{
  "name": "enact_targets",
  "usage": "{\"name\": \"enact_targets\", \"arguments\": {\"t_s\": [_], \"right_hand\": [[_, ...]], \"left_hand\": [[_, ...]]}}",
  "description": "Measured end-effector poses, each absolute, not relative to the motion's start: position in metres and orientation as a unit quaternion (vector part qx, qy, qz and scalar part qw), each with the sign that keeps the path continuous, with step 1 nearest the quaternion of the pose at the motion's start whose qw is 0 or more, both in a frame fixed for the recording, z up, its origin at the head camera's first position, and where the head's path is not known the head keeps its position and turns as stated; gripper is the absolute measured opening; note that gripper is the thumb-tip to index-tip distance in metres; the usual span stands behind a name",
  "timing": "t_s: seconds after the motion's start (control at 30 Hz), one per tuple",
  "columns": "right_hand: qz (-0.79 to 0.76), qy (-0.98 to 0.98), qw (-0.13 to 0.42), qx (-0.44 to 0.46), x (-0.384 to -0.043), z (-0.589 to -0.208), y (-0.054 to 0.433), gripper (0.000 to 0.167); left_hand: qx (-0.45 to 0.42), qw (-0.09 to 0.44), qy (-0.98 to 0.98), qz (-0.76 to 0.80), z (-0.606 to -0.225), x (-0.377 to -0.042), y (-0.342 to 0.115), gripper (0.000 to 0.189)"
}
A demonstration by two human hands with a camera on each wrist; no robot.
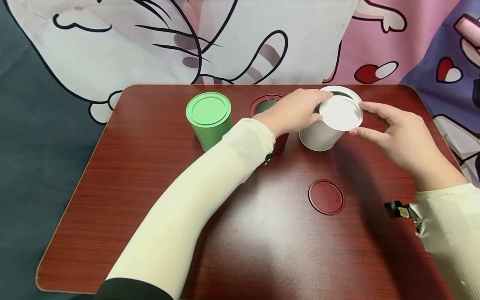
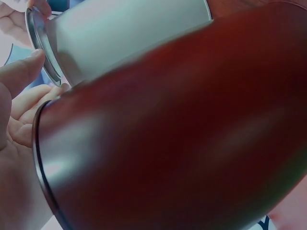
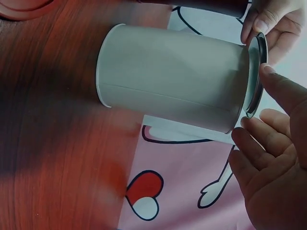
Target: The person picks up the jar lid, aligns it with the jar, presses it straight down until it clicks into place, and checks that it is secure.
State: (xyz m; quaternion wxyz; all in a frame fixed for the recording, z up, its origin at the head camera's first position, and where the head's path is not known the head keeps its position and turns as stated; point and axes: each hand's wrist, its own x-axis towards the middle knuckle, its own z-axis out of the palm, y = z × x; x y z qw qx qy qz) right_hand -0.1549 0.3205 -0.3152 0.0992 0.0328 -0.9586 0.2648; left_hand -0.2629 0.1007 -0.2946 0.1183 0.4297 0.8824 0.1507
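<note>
A white can (image 1: 318, 138) stands open at the back right of the table, its round white lid (image 1: 341, 113) lying off-centre over the near side of the mouth. My left hand (image 1: 294, 111) pinches the lid's left side, thumb at the edge and fingers by the can's rim. On the other side, my right hand (image 1: 406, 139) holds the lid's edge between thumb and index finger. In the right wrist view the lid (image 3: 255, 76) sits at a slant to the can (image 3: 172, 79). Below my left wrist is an open dark red can (image 2: 153, 129), partly hidden by that arm.
A green can (image 1: 210, 133) with its green lid on stands left of the red can. The dark red lid (image 1: 326, 197) lies flat on the brown wooden table (image 1: 123, 200), nearer the front. Printed cloth (image 1: 240, 62) hangs behind the table's back edge.
</note>
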Motion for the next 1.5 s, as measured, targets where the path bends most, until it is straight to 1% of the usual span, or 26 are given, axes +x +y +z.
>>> {"name": "enact_targets", "arguments": {"t_s": [0.17, 0.37, 0.47, 0.63, 0.87, 1.03, 1.1, 1.27, 1.5], "right_hand": [[0.255, -0.961, 0.098, 0.040, -0.159, -0.314, 0.320, 0.059], [0.265, -0.960, 0.084, 0.035, -0.164, -0.313, 0.319, 0.060], [0.268, -0.960, 0.079, 0.033, -0.166, -0.312, 0.319, 0.060], [0.268, -0.960, 0.076, 0.034, -0.171, -0.311, 0.319, 0.060], [0.271, -0.960, 0.059, 0.035, -0.177, -0.308, 0.320, 0.061], [0.268, -0.961, 0.053, 0.034, -0.179, -0.306, 0.322, 0.060], [0.266, -0.962, 0.052, 0.034, -0.180, -0.306, 0.323, 0.059], [0.271, -0.960, 0.055, 0.031, -0.182, -0.305, 0.324, 0.056], [0.267, -0.961, 0.064, 0.030, -0.184, -0.304, 0.323, 0.054]], "left_hand": [[0.430, 0.116, 0.884, 0.139, -0.295, -0.265, 0.101, 0.047], [0.435, 0.111, 0.883, 0.136, -0.293, -0.268, 0.102, 0.033], [0.432, 0.114, 0.884, 0.140, -0.292, -0.270, 0.103, 0.031], [0.420, 0.122, 0.888, 0.142, -0.291, -0.273, 0.106, 0.037], [0.415, 0.122, 0.891, 0.140, -0.294, -0.277, 0.108, 0.039], [0.407, 0.133, 0.891, 0.148, -0.292, -0.279, 0.112, 0.043], [0.406, 0.138, 0.890, 0.154, -0.291, -0.280, 0.113, 0.041], [0.396, 0.146, 0.891, 0.165, -0.290, -0.284, 0.114, 0.046], [0.400, 0.138, 0.892, 0.160, -0.293, -0.287, 0.115, 0.048]]}}
